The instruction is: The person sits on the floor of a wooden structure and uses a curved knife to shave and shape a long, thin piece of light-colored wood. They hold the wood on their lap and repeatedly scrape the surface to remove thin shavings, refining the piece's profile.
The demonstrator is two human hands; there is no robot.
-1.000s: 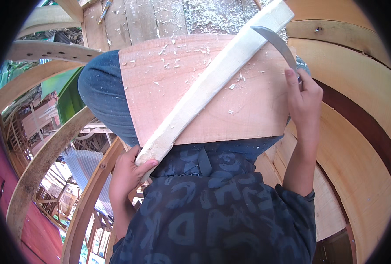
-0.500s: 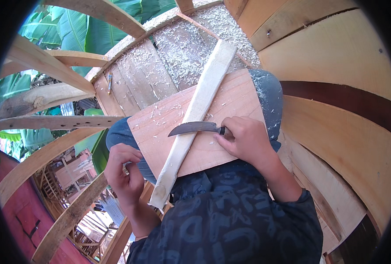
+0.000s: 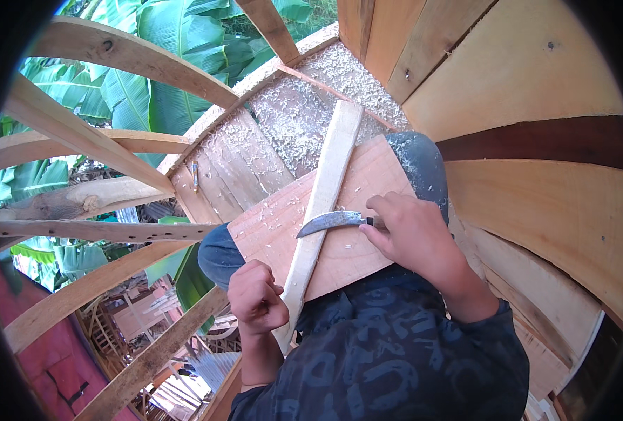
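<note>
In the head view, a long pale wooden strip runs from the upper middle of the frame down to the lower centre, lying across a flat reddish board that rests on the person's 2 knees. The left hand, at lower centre, is curled into a tight fist around the lower end of the strip, all fingers wrapped shut on it. The right hand, just right of centre, has its fingers closed around the handle of a curved knife; the blade points toward the left of the frame and lies across the strip, its edge touching the wood. Small pale chips are scattered on the board near the blade. Above the board, in the upper middle of the frame, the curved wooden hull floor acts as a trough and holds a thick layer of wood shavings, heaped most densely toward the top. Bent wooden ribs arc across the left half of the frame, with green banana leaves showing between them. Broad planks fill the right side.
</note>
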